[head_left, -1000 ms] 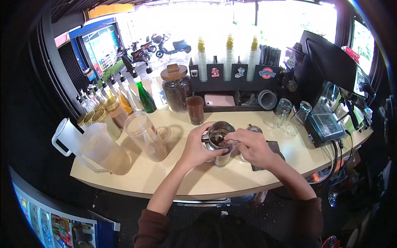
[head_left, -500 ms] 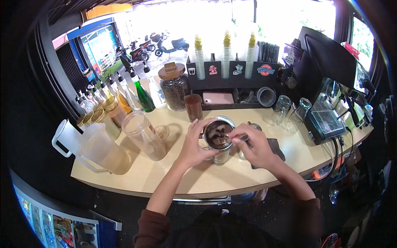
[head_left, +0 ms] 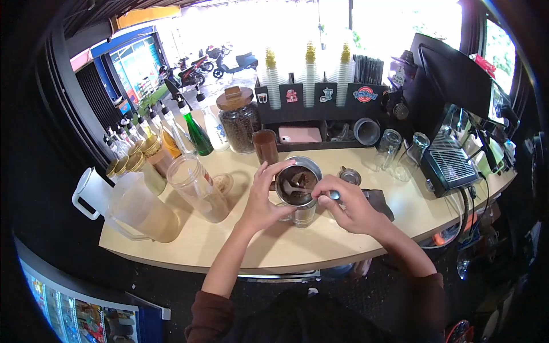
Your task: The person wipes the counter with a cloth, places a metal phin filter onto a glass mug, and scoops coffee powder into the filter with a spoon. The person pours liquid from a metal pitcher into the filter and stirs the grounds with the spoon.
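Observation:
My left hand (head_left: 262, 197) is wrapped round the left side of a metal cup (head_left: 298, 182) with dark brown contents, tilted so that its inside shows. In my right hand (head_left: 346, 204) is a metal spoon (head_left: 334, 195), pinched by its handle, with its other end down in the cup. Just below the cup is a clear glass (head_left: 305, 217), partly hidden by the cup. A glass of brown drink (head_left: 265, 147) stands behind my left hand. Right of the cup lies a small round metal part (head_left: 350, 176) on the wooden counter (head_left: 189, 251).
At the left are a pitcher (head_left: 143, 206), an open clear jar (head_left: 200, 191) and a row of bottles. A coffee bean jar (head_left: 239, 126) and a black cup organiser (head_left: 320, 117) stand behind. Glass jugs (head_left: 412, 157) and a coffee machine (head_left: 452, 163) are at the right.
The metal cup has tipped towards me and moved slightly left, showing more of its contents. The spoon has shifted within it, and my right hand has turned a little. Both hands keep their hold.

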`<move>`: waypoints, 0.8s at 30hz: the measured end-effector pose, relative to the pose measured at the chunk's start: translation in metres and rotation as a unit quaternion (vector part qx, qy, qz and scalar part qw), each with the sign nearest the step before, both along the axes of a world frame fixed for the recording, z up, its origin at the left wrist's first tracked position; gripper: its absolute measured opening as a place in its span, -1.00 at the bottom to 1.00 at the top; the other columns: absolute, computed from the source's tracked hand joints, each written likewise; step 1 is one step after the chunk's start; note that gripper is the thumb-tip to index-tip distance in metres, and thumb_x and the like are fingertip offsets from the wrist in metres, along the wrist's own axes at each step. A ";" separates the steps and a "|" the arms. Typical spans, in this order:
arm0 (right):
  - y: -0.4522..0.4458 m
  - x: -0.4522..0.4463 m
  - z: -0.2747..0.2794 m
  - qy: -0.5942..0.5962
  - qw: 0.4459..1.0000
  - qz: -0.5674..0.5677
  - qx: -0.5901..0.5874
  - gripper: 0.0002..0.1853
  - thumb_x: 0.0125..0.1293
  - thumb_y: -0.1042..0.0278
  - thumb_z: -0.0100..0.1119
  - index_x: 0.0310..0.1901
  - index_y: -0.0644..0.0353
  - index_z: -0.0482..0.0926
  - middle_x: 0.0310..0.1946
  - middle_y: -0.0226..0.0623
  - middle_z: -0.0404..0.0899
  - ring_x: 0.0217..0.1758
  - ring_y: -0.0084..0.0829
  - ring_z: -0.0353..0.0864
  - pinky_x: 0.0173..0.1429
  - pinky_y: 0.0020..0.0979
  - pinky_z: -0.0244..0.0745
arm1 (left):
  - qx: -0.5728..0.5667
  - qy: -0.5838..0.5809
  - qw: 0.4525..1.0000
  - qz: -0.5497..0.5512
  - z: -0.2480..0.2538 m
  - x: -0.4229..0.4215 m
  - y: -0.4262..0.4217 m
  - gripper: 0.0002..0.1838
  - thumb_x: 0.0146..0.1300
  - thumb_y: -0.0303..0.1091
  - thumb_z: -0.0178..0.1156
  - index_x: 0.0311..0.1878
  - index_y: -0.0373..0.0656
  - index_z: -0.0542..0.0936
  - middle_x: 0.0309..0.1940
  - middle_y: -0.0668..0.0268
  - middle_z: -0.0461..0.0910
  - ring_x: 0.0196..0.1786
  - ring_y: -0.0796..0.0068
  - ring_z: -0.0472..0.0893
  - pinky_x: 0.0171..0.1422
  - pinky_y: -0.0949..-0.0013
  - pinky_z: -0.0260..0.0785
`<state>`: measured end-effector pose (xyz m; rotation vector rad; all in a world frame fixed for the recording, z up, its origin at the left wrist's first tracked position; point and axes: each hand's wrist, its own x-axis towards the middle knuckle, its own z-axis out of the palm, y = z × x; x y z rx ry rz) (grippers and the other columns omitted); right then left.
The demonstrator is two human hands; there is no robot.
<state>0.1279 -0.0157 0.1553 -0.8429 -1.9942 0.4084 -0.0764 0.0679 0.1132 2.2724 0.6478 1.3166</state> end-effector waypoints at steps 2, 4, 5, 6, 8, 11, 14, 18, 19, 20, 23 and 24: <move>-0.001 0.005 0.000 -0.047 0.998 0.008 -0.034 -0.86 0.34 0.49 -0.01 -0.09 0.24 0.42 -0.28 -0.14 0.48 -0.22 -0.22 0.56 -0.15 -0.32 0.43 | -0.001 0.027 1.000 -0.004 0.005 -0.003 -0.001 -0.12 -0.33 -0.34 0.49 0.22 0.06 0.36 0.16 0.34 0.47 0.22 0.26 0.45 0.50 -0.04 -0.12; -0.002 0.005 0.001 -0.017 0.999 0.003 -0.043 -0.86 0.35 0.48 -0.02 -0.09 0.25 0.43 -0.27 -0.14 0.49 -0.20 -0.22 0.56 -0.14 -0.32 0.44 | -0.003 0.054 0.998 -0.007 0.012 -0.005 -0.002 -0.12 -0.31 -0.33 0.48 0.23 0.06 0.36 0.17 0.34 0.47 0.23 0.29 0.45 0.51 -0.04 -0.15; -0.002 0.004 0.002 0.012 0.998 -0.002 -0.054 -0.86 0.35 0.48 -0.04 -0.09 0.26 0.44 -0.26 -0.14 0.51 -0.19 -0.23 0.57 -0.12 -0.33 0.45 | 0.007 0.091 0.996 -0.005 0.015 -0.005 -0.003 -0.10 -0.32 -0.34 0.48 0.24 0.06 0.35 0.19 0.39 0.45 0.24 0.31 0.43 0.51 -0.04 -0.15; -0.002 0.006 0.001 0.012 0.998 0.000 -0.054 -0.86 0.35 0.48 -0.04 -0.09 0.26 0.44 -0.26 -0.14 0.51 -0.19 -0.23 0.57 -0.12 -0.33 0.45 | 0.016 0.127 0.992 -0.001 0.017 -0.006 -0.002 -0.09 -0.33 -0.34 0.49 0.25 0.05 0.34 0.22 0.45 0.44 0.26 0.34 0.42 0.51 -0.04 -0.14; 0.000 0.010 -0.002 -0.016 0.996 0.001 -0.092 -0.84 0.36 0.47 -0.04 -0.10 0.27 0.48 -0.26 -0.14 0.53 -0.19 -0.25 0.58 -0.10 -0.34 0.45 | 0.031 0.137 0.990 -0.003 0.017 -0.006 0.002 -0.09 -0.32 -0.31 0.48 0.25 0.05 0.34 0.22 0.43 0.43 0.26 0.35 0.42 0.52 -0.05 -0.20; 0.000 0.015 0.000 0.004 0.996 -0.004 -0.084 -0.84 0.36 0.48 -0.05 -0.11 0.29 0.50 -0.28 -0.15 0.53 -0.22 -0.29 0.59 -0.10 -0.34 0.45 | 0.044 0.155 0.987 -0.009 0.020 -0.006 0.005 -0.10 -0.29 -0.26 0.46 0.26 0.06 0.34 0.22 0.42 0.43 0.26 0.37 0.41 0.53 -0.06 -0.25; 0.000 0.017 0.003 -0.005 0.995 0.003 -0.104 -0.83 0.35 0.48 -0.04 -0.11 0.29 0.50 -0.27 -0.17 0.54 -0.24 -0.35 0.59 -0.10 -0.35 0.46 | 0.042 0.172 0.984 -0.021 0.023 -0.004 0.006 -0.12 -0.27 -0.25 0.45 0.26 0.07 0.34 0.21 0.42 0.43 0.26 0.37 0.41 0.53 -0.06 -0.24; 0.002 0.025 0.001 -0.003 0.990 -0.019 -0.139 -0.83 0.34 0.47 -0.02 -0.10 0.30 0.51 -0.28 -0.20 0.56 -0.24 -0.40 0.60 -0.10 -0.37 0.46 | 0.037 0.182 0.982 -0.035 0.023 -0.001 0.010 -0.12 -0.28 -0.25 0.44 0.26 0.07 0.34 0.19 0.42 0.44 0.26 0.37 0.41 0.52 -0.07 -0.23; 0.002 0.026 0.001 0.009 0.991 -0.017 -0.133 -0.82 0.34 0.46 -0.02 -0.11 0.30 0.52 -0.28 -0.20 0.57 -0.25 -0.41 0.59 -0.11 -0.38 0.46 | 0.037 0.181 0.982 -0.036 0.022 0.000 0.010 -0.12 -0.28 -0.25 0.44 0.26 0.07 0.34 0.19 0.42 0.44 0.26 0.37 0.41 0.52 -0.07 -0.23; 0.003 0.026 0.001 0.020 0.992 -0.014 -0.127 -0.82 0.34 0.45 -0.01 -0.11 0.29 0.53 -0.29 -0.21 0.57 -0.25 -0.43 0.59 -0.12 -0.40 0.46 | 0.038 0.178 0.983 -0.035 0.022 0.000 0.011 -0.12 -0.30 -0.24 0.45 0.25 0.06 0.35 0.18 0.40 0.45 0.25 0.36 0.41 0.52 -0.06 -0.22; 0.006 0.028 -0.005 0.016 0.995 0.001 -0.101 -0.82 0.34 0.44 -0.01 -0.13 0.29 0.54 -0.31 -0.22 0.59 -0.29 -0.47 0.59 -0.15 -0.42 0.47 | 0.056 0.161 0.985 -0.020 0.023 0.003 0.008 -0.13 -0.32 -0.23 0.46 0.22 0.02 0.37 0.13 0.37 0.46 0.24 0.36 0.42 0.52 -0.04 -0.20; 0.007 0.028 -0.003 0.016 0.995 0.001 -0.101 -0.82 0.34 0.44 -0.01 -0.13 0.29 0.54 -0.31 -0.22 0.59 -0.29 -0.47 0.59 -0.15 -0.42 0.47 | 0.071 0.148 0.986 -0.006 0.023 0.004 0.007 -0.13 -0.33 -0.22 0.46 0.20 0.01 0.37 0.11 0.35 0.47 0.23 0.36 0.42 0.53 -0.03 -0.19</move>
